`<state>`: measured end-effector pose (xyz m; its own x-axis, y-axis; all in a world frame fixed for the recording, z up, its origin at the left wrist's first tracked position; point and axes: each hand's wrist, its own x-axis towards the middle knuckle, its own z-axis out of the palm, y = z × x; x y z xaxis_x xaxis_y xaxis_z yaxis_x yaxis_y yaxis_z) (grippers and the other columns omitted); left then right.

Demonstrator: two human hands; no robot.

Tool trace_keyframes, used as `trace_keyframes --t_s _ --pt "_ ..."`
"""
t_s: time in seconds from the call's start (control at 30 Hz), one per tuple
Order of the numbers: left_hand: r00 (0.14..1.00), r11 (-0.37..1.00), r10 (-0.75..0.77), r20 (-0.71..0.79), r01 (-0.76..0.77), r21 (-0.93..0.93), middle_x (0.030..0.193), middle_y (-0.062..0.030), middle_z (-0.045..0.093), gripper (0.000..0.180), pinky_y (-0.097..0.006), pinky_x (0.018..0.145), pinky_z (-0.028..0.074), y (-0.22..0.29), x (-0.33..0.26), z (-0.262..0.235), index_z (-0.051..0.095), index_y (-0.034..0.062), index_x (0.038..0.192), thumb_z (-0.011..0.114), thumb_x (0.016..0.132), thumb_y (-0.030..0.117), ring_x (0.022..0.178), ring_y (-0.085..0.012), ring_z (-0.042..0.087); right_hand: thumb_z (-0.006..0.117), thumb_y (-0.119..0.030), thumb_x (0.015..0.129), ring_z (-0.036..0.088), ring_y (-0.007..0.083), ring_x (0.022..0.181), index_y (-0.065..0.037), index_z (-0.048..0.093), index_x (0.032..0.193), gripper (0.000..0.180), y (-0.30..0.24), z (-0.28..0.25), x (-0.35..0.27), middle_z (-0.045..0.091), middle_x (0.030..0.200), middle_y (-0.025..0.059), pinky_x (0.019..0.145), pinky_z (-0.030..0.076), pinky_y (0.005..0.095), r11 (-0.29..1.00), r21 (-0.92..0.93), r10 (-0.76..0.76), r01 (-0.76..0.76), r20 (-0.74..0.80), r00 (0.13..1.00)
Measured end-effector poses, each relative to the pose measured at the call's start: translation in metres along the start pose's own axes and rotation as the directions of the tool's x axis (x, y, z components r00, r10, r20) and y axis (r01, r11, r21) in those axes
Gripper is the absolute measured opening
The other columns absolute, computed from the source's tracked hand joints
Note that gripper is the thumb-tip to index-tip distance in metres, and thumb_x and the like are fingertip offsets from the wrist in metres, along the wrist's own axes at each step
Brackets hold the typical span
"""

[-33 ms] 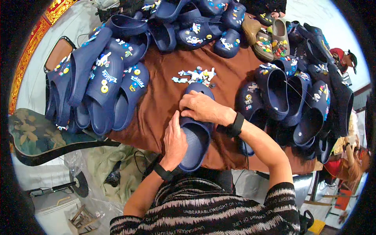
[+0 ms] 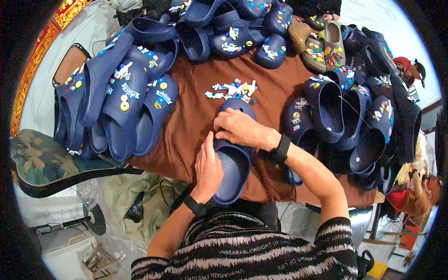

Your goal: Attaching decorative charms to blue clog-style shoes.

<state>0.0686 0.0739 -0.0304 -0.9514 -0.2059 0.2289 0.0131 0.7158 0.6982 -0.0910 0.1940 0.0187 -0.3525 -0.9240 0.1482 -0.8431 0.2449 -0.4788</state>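
A navy foam clog (image 2: 231,175) lies in front of me at the table's near edge, its toe pointing away and its heel toward me. My left hand (image 2: 208,169) grips its left side, fingers along the outer wall. Over the upper, my right hand (image 2: 241,128) is closed with curled fingertips pressed together; what they pinch, if anything, is hidden. Ventilation holes show on the toe beyond the right hand. Just past the toe lies a small heap of blue, white and yellow shoe charms (image 2: 237,90).
A brown cloth (image 2: 191,112) covers the table. Decorated navy clogs (image 2: 123,107) crowd the left, with more clogs (image 2: 233,39) at the back and others (image 2: 326,109) on the right. Olive clogs (image 2: 333,44) sit back right. A patterned stool (image 2: 51,161) stands at left.
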Motion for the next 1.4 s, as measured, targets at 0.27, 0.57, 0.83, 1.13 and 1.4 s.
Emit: trace_keyframes --t_s 0.27,0.57,0.83,1.13,1.4 --pt "1.0 1.0 0.018 -0.021 -0.018 -0.004 0.141 -0.0281 0.047 0.061 -0.049 0.109 0.038 -0.005 -0.001 0.0 0.031 -0.0011 0.15 0.043 0.09 -0.004 0.13 -0.044 0.048 0.073 -0.023 0.083 0.061 0.0364 0.094 -0.005 0.057 0.093 0.026 -0.002 0.005 -0.007 0.062 0.091 0.0145 0.079 0.051 0.0452 0.991 -0.104 0.051 -0.089 -0.324 0.945" --pt "0.997 0.99 0.067 -0.038 -0.071 -0.123 0.139 -0.0248 0.049 0.055 -0.047 0.11 0.039 -0.001 0.002 -0.002 0.042 0.0006 0.142 0.042 0.088 -0.008 0.129 -0.0427 0.049 0.067 -0.024 0.091 0.064 0.0418 0.094 -0.002 0.061 0.101 0.025 0.091 -0.021 -0.001 0.066 0.097 0.0224 0.077 0.05 0.0507 0.905 0.141 0.416 -0.401 -0.493 0.765" --pt "0.995 0.995 0.074 -0.071 -0.079 -0.067 0.137 -0.0255 0.049 0.057 -0.048 0.104 0.044 -0.019 -0.009 -0.027 0.044 0.0021 0.14 0.046 0.085 -0.01 0.127 -0.0443 0.05 0.057 -0.017 0.092 0.066 0.0442 0.097 -0.004 0.068 0.104 0.021 0.111 -0.024 -0.019 0.07 0.098 0.0239 0.083 0.052 0.0513 0.825 0.157 0.55 -0.543 -0.445 0.707" --pt "0.999 0.996 0.042 -0.026 -0.044 -0.078 0.14 -0.0261 0.046 0.058 -0.05 0.106 0.042 -0.025 -0.01 -0.034 0.041 0.0027 0.142 0.045 0.085 -0.011 0.129 -0.0457 0.047 0.058 -0.021 0.092 0.063 0.0424 0.099 -0.006 0.068 0.105 0.022 0.106 0.002 -0.003 0.066 0.101 0.0231 0.084 0.051 0.0505 0.851 0.069 0.496 -0.52 -0.428 0.755" --pt "0.998 0.993 0.068 0.0 -0.068 -0.092 0.14 -0.0263 0.046 0.058 -0.051 0.106 0.043 -0.022 0.004 -0.022 0.041 0.0034 0.142 0.045 0.086 -0.01 0.129 -0.0455 0.048 0.068 -0.024 0.087 0.064 0.0388 0.104 -0.011 0.068 0.112 0.028 0.118 0.0 0.043 0.064 0.112 0.0176 0.086 0.051 0.0507 0.828 -0.138 0.485 -0.543 -0.31 0.818"
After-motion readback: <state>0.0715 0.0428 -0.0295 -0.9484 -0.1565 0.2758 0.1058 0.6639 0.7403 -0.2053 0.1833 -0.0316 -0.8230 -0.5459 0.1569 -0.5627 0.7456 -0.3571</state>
